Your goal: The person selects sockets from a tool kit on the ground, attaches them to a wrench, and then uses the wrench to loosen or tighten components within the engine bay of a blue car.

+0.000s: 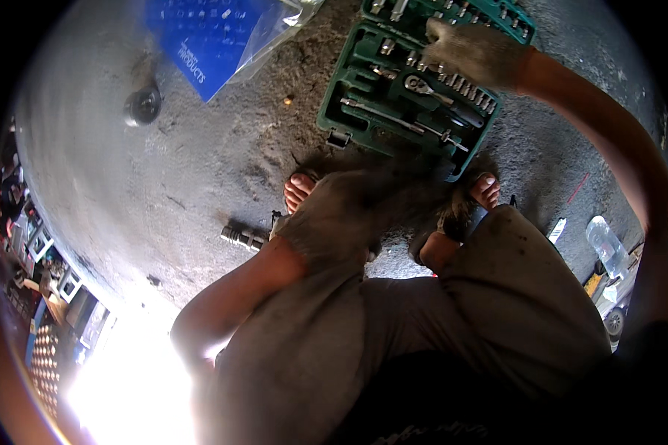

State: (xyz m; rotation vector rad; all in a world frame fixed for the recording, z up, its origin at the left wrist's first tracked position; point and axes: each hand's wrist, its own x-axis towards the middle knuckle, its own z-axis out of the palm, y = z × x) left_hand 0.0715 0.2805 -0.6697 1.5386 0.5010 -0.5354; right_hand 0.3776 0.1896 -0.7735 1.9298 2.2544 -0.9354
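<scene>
A green socket set case (336, 111) lies spread out on the ground in front of my feet. In its tray sit a ratchet handle (417, 84), a long extension bar (382, 111), a sliding T-bar (444, 136) and rows of small sockets (473, 94). My right hand (476, 58), in a dirty grey work glove, is over the case's far right part. Its fingers are curled in near the sockets, and anything between them is hidden. My left hand (341, 211), also gloved, reaches between my knees toward the case's near edge. Motion smears its fingers into a dark blur.
A blue printed sheet (200, 37) in clear plastic lies at the far left, with a round black part (142, 106) below it. A ribbed metal cylinder (243, 237) rests by my left foot. At right are a clear plastic bottle (607, 245) and a thin red strip (579, 188).
</scene>
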